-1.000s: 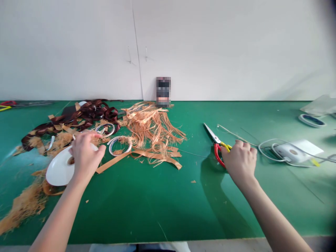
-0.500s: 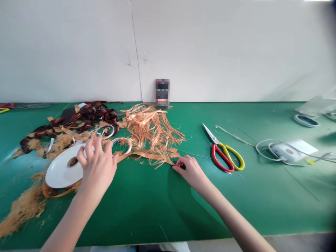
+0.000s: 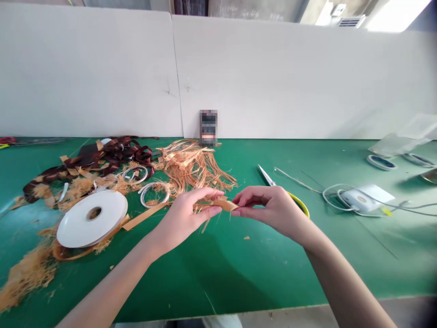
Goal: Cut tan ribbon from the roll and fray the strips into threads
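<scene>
Green tabletop point(image 3: 164, 287) leaves room from its near edge point(image 3: 191, 317) to left hand point(image 3: 180, 218) and right hand point(image 3: 278, 213), both pinching tan ribbon point(image 3: 227, 204).

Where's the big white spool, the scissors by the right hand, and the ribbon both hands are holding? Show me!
White spool point(image 3: 90, 228), head view: its flat face, below the hole.
Scissors point(image 3: 266, 175), head view: the silver blades.
Ribbon point(image 3: 227, 204), head view: its short uncovered stretch.

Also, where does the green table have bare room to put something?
Mostly bare: front middle, between left forearm and right forearm, with small scraps; back strip, between fibre bundle and pale sheet. Crowded: left, around the white spool.
</scene>
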Tool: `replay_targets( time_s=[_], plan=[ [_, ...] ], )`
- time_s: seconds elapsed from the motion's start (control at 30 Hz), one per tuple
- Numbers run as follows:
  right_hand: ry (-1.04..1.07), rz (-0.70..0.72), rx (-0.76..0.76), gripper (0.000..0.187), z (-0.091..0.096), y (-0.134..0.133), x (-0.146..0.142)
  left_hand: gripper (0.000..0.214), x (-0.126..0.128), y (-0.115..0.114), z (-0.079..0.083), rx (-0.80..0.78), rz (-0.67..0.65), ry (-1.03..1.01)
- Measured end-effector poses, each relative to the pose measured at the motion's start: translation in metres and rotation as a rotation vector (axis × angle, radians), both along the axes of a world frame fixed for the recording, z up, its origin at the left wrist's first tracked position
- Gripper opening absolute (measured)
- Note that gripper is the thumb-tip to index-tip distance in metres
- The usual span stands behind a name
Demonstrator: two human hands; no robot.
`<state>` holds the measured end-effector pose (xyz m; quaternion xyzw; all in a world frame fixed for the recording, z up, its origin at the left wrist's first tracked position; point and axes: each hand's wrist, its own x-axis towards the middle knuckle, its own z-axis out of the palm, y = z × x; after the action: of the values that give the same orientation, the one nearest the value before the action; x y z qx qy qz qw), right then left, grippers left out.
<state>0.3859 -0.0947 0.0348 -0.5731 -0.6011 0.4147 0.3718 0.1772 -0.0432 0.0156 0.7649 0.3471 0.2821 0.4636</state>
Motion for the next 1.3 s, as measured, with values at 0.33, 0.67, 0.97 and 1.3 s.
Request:
replay_targets(
  time_s=[0.33, 0.67, 0.97, 1.3],
  plan=[
    [0.332, -0.092, -0.026, 0.046, -0.003, 0.009, -0.019, 0.023, -0.002, -0.005, -0.007, -0.197, 0.161, -0.197],
    [0.084, -0.652, 0.02, 0.044, -0.042, 0.005, 0.056, 0.01, -0.116, 0.069, -0.03, 0.291, 0.637, 0.336],
    [-0.041, -0.803, -0.065, 0.043, -0.068, 0.005, 0.082, 0.035, -0.173, 0.114, -0.014, 0.415, 0.66, 0.681],
    [-0.148, -0.674, -0.079, 0.026, -0.066, 0.009, 0.081, 0.021, -0.144, 0.106, 0.001, 0.285, 0.416, 0.791]
  ],
)
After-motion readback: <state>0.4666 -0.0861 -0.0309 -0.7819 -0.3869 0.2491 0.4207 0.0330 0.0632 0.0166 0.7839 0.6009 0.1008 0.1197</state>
